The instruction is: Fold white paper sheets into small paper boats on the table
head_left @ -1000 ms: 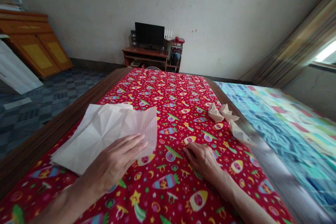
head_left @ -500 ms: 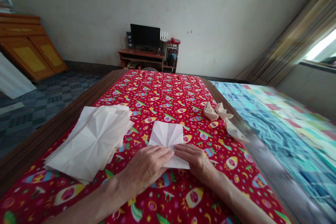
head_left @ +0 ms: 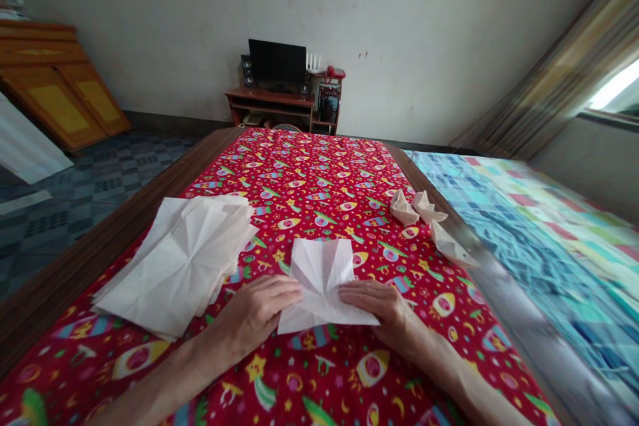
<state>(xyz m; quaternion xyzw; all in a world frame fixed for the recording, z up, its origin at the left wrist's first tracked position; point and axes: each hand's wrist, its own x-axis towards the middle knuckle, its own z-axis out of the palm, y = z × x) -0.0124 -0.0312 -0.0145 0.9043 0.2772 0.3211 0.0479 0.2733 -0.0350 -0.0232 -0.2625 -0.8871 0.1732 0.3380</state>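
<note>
A white sheet of paper [head_left: 322,283], marked with creases that fan out from its middle, lies in front of me. My left hand [head_left: 267,301] grips its left edge, fingers over the top and thumb hidden. On the opposite edge my right hand [head_left: 382,303] holds the sheet in the same way, closed with its fingers together. The sheet bends slightly between both hands. To the left rests a stack of creased white sheets [head_left: 182,266], its corners fanned unevenly.
Three folded paper shapes [head_left: 403,208] sit at the right side of the red patterned tablecloth [head_left: 319,180]. Beyond the table's right edge is a bed with a checked cover [head_left: 499,226]. A desk with a monitor [head_left: 277,62] stands against the far wall.
My left hand went from the stack to the middle with a sheet. Both hands then came together on it and have now moved apart to its two edges.
</note>
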